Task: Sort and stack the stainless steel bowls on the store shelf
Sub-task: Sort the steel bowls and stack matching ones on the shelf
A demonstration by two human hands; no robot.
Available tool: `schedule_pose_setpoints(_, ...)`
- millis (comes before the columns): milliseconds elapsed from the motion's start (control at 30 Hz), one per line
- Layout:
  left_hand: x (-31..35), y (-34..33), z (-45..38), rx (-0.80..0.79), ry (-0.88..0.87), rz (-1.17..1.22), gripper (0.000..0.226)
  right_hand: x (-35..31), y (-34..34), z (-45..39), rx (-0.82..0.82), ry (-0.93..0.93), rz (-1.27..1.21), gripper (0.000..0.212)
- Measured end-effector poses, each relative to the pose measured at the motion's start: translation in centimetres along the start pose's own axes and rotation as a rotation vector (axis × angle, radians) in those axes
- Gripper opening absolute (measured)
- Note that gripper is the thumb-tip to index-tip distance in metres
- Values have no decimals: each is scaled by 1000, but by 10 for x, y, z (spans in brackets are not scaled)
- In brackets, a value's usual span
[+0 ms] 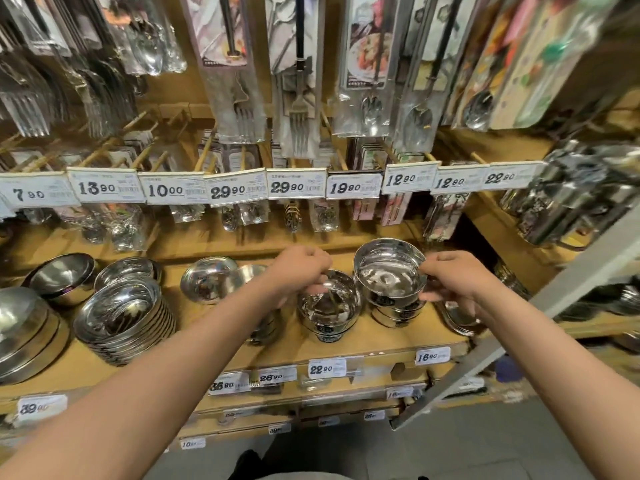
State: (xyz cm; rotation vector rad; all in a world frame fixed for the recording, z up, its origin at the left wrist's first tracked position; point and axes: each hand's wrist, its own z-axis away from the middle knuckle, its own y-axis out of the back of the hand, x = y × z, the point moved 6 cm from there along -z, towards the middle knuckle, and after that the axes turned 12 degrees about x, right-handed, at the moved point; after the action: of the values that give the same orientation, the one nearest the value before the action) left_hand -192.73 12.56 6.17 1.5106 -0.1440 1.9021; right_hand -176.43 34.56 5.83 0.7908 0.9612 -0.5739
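Stacking step: both hands on small bowl stacks.
Left hand [304, 268] fingers pinch bowl [329, 303] rim; right hand [457, 278] fingers grip tilted bowl [389, 271] at 3 o'clock; next seat it level.

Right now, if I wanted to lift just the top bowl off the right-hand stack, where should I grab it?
Probably by the rim. The top bowl sits nested in the stack with its opening up, so only the rim stands free. Pinch it from above at the right edge, as the right hand does.

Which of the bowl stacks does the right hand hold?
The right hand grips the rightmost small stack, its top bowl tilted; the neighbouring stack is under the left hand.
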Motion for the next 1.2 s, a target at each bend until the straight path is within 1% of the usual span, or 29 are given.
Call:
schedule_pose_setpoints(67,7,-27,1,-83,23,24,19,3,9,0,-11,-19,-12,6)
schedule_pose_setpoints(133,14,-47,-1,-133,48,43,27,5,16,-1,-27,-28,-2,9)
schedule_pose_setpoints(200,20,-60,-1,-171,60,31,20,5,22,-4,-26,-15,19,9)
schedule_pose_setpoints(300,23,-70,-5,-157,50,-33,18,2,24,-11,-5,22,68,6)
schedule_pose_setpoints(367,22,-71,-11,-127,53,-42,16,0,22,-17,-4,35,64,8)
schedule_pose_setpoints(500,20,-72,-19,-125,117,43,10,2,17,-27,-17,24,25,9)
schedule_pose_setpoints(600,22,-83,-28,-116,168,50,7,9,13,-35,-47,-21,-19,28)
schedule_pose_setpoints(667,21,-94,-35,-87,186,49,11,9,17,-42,-26,4,-8,36)
schedule_pose_setpoints(700,20,-100,-37,-72,188,42,12,11,20,-46,-7,23,-2,37)
schedule_pose_setpoints(767,16,-112,-44,-26,147,-26,14,17,26,-56,16,46,-3,29)
schedule_pose_setpoints(833,16,-119,-53,33,89,-99,15,24,28,-67,2,67,14,22)
schedule_pose_setpoints(933,17,-123,-62,139,49,-137,27,31,25,-81,-40,102,36,21)
schedule_pose_setpoints(1000,20,-122,-61,209,3,-257,28,33,23,-86,-56,133,67,21)
schedule_pose_setpoints(1100,18,-126,-56,229,-18,-369,29,33,21,-90,-50,198,185,23)
schedule_pose_setpoints(1200,12,-131,-51,257,-17,-410,40,37,19,-92,-58,232,216,18)
